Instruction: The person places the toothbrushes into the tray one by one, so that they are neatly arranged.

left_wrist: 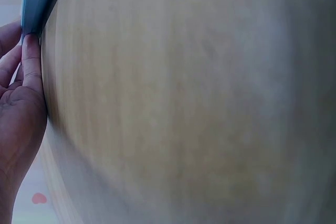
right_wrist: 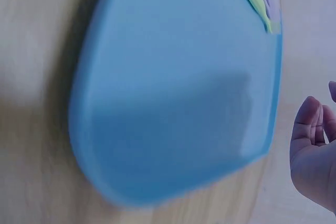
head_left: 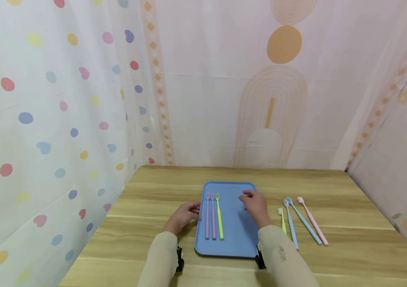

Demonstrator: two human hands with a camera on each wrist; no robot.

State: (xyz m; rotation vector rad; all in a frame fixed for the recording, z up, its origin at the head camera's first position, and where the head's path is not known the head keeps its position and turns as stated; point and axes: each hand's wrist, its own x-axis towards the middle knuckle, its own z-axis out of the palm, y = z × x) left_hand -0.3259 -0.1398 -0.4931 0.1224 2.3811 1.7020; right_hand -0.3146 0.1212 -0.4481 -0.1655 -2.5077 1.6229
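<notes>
Resting its fingertips against the left edge of the blue tray, the person's left hand lay with its fingers extended and relaxed. The right hand hovered over the tray's right edge, towards the far right corner, its fingers loosely bent and empty.

Three toothbrushes lay on the tray, side by side near its left edge, with their heads towards the far edge. Two were purple, the outer purple toothbrush nearest the rim and the inner purple toothbrush just beside it; a yellow-green toothbrush came third, tilted slightly.

Four more lay on the wooden table, off the tray's right edge. A small yellow-green brush was partly hidden by the right sleeve. Next to it, two light blue brushes had their heads close together and their handles spread apart, and a pink brush slanted outermost, nearest the table's right edge. Beyond the table's far edge hung a pale patterned curtain.
</notes>
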